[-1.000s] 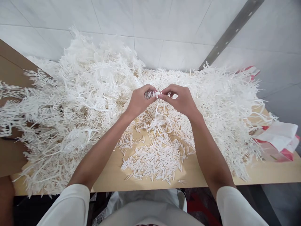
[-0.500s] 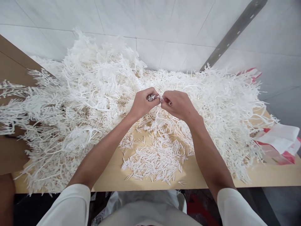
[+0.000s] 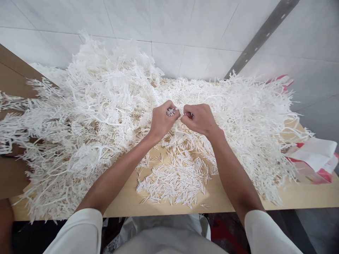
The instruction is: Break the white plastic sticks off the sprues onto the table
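Holding white sprigs [image 3: 171, 112] in curled left fingers [image 3: 176, 115], just beside narrowly closed right fingers [image 3: 185, 120] with contents unclear. Working above a counter [image 3: 127, 204], between heaped white branches [image 3: 106, 95], with loose pieces [image 3: 174, 181] nearer than the fingers.

Pale, grey-veined wall tiles [image 3: 169, 28] rise behind the far edge of the worktop [image 3: 307, 195]. A grey metal bar [image 3: 261, 40] with a row of slots slants up against them, right of centre. A crumpled red-and-white bag [image 3: 314, 158] lies at the right end, towards the near corner; a smaller red-and-white piece [image 3: 286, 82] shows near the far right corner. Brown panels [image 3: 16, 79] stand along the left end.
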The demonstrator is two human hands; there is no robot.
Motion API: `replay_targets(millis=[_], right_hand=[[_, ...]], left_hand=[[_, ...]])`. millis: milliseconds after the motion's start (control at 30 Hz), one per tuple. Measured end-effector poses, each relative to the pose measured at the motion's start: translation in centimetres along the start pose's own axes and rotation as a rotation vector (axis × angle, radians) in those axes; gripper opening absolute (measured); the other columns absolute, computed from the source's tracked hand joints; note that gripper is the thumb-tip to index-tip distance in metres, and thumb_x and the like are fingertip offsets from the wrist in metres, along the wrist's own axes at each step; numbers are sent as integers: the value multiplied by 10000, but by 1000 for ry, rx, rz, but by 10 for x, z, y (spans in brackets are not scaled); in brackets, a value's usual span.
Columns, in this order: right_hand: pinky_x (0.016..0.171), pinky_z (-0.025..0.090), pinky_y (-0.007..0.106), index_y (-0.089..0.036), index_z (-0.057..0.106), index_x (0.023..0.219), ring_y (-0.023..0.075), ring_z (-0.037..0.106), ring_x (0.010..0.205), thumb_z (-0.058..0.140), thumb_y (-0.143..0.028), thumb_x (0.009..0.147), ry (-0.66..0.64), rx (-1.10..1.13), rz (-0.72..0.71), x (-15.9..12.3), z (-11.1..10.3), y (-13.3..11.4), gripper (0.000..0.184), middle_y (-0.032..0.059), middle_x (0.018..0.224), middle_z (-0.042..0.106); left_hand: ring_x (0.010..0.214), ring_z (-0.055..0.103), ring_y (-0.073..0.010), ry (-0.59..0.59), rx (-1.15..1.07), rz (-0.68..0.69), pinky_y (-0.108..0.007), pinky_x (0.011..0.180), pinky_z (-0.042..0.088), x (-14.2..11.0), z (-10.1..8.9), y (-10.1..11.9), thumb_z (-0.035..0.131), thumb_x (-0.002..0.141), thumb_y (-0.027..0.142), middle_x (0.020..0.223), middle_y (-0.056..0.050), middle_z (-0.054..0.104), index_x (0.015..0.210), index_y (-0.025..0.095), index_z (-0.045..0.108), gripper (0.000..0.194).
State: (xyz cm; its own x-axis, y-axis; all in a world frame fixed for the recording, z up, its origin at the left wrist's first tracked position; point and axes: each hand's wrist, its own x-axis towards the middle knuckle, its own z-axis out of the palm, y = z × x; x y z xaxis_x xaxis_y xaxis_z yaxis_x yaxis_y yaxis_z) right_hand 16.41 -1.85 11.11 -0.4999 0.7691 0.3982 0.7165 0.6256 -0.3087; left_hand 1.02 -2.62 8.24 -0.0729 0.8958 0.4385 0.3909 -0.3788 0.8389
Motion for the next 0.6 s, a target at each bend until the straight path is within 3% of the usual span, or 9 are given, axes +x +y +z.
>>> replay_targets(millis=[100, 233, 300, 400, 467, 600], right_hand=[[541, 248, 272, -203, 391, 562, 81, 305, 494, 493, -215, 700, 9, 93, -104, -2, 3, -9, 172, -50, 494, 394], [610, 373, 277, -206, 545, 676, 113, 477, 568, 447, -214, 792, 62, 199, 25, 1, -3, -4, 152, -15, 602, 562], [705, 438, 304, -219, 621, 829, 155, 586, 732, 414, -235, 858, 119, 244, 85, 4, -7, 3, 210, 21, 806, 672], [821, 470, 346, -244, 628, 1076, 196, 617, 966, 475, -346, 906, 146, 279, 78, 7, -9, 10, 251, 53, 1136, 673], [821, 470, 338, -239, 639, 1082, 192, 621, 956, 504, -415, 918, 75, 283, 50, 7, -10, 11, 277, 56, 1119, 682], [730, 438, 299, -219, 676, 898, 156, 606, 793, 466, -415, 948, -76, 241, 18, 5, -11, 12, 292, 29, 877, 702]], left_hand=[[587, 461, -90, 35, -8, -4, -250, 556, 371, 7, -6, -5, 610, 796, 221, 646, 37, 579, 682, 204, 517, 148], [613, 486, -96, -38, -24, 65, -256, 583, 405, 18, -18, -13, 616, 830, 271, 726, 20, 624, 760, 215, 566, 103], [621, 490, -101, -67, -18, 86, -260, 594, 408, 21, -21, -15, 629, 826, 281, 720, 21, 622, 750, 216, 571, 116], [636, 503, -102, -142, -3, 117, -258, 617, 410, 20, -21, -14, 627, 820, 252, 713, 28, 624, 753, 215, 586, 87], [643, 510, -98, -186, 11, 144, -253, 626, 409, 17, -20, -12, 623, 824, 242, 732, 30, 639, 776, 216, 607, 57], [669, 527, -95, -212, 30, 165, -243, 632, 408, 15, -19, -10, 624, 832, 251, 768, 26, 660, 800, 219, 628, 45]])
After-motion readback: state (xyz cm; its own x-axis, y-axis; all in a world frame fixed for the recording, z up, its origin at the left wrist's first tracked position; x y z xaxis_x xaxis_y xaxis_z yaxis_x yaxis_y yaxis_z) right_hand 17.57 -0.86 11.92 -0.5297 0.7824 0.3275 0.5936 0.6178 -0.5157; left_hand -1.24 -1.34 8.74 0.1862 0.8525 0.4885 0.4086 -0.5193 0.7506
